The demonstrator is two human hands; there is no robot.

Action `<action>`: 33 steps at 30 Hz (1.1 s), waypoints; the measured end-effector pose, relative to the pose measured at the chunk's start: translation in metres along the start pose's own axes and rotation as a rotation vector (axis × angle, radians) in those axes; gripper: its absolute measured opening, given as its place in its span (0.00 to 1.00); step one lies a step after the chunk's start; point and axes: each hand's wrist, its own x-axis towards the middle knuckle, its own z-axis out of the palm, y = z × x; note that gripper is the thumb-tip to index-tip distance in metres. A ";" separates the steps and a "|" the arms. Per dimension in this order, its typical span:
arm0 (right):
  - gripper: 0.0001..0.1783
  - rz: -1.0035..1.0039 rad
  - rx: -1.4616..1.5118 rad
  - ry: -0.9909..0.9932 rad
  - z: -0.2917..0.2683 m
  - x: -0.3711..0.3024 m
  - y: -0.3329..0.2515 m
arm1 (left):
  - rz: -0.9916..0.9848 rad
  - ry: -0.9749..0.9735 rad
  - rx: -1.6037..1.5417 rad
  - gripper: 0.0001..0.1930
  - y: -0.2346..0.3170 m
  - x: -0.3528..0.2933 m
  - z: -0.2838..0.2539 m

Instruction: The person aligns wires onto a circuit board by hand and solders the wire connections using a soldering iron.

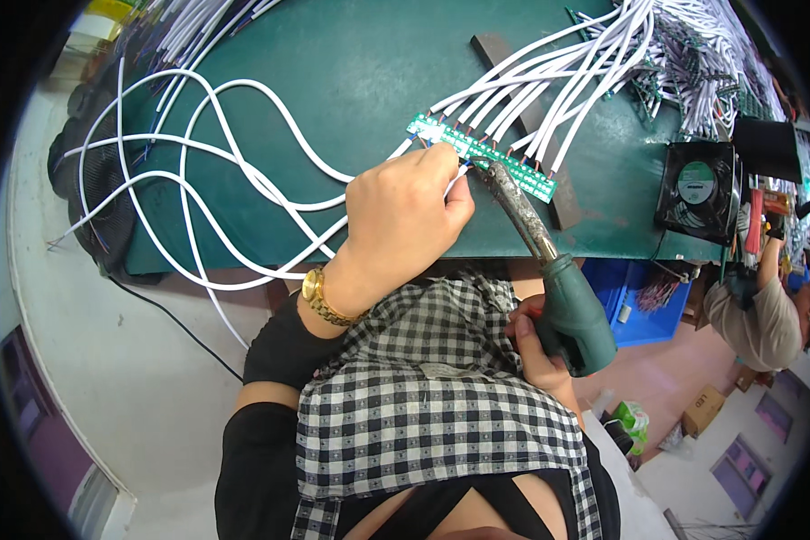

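Note:
My left hand [405, 205], with a gold watch on its wrist, is closed on white cables [306, 207] at a long green circuit board [540, 187]. Their blue-tipped ends reach the board beside my fingertips. Low at the right, my right hand [540, 351] is wrapped round the handle of a dark green soldering gun [574, 310]. The gun's stained metal barrel slants up to the board, its thin tip close to my left thumb; whether it touches a wire is too small to tell. Several white cables [498, 79] are attached along the board's far edge.
A dark flat bar [562, 212] lies under the board on the green table [351, 81]. Piled cabled boards [693, 67] stand at the far right, above a black fan [696, 186]. More cables [184, 36] lie far left. Beyond a blue bin [643, 328] sits another person [760, 324].

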 end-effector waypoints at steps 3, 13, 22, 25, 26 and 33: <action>0.08 -0.014 -0.087 -0.076 -0.004 0.001 0.001 | 0.026 -0.017 0.019 0.08 0.000 0.000 0.000; 0.11 -0.223 -0.290 -0.022 -0.006 -0.001 0.006 | 0.031 -0.004 0.032 0.09 0.001 0.002 0.001; 0.08 -0.288 -0.460 -0.080 -0.013 0.001 0.010 | 0.036 -0.007 0.025 0.08 -0.001 0.000 0.002; 0.05 -0.241 -0.501 -0.139 -0.013 -0.001 0.005 | 0.039 -0.002 0.016 0.08 -0.001 0.000 0.001; 0.05 -0.228 -0.530 -0.136 -0.012 -0.001 0.003 | 0.041 -0.003 0.012 0.08 -0.001 0.000 0.001; 0.07 -0.260 -0.641 -0.001 -0.011 -0.004 -0.004 | 0.004 -0.004 -0.007 0.08 -0.003 -0.001 0.002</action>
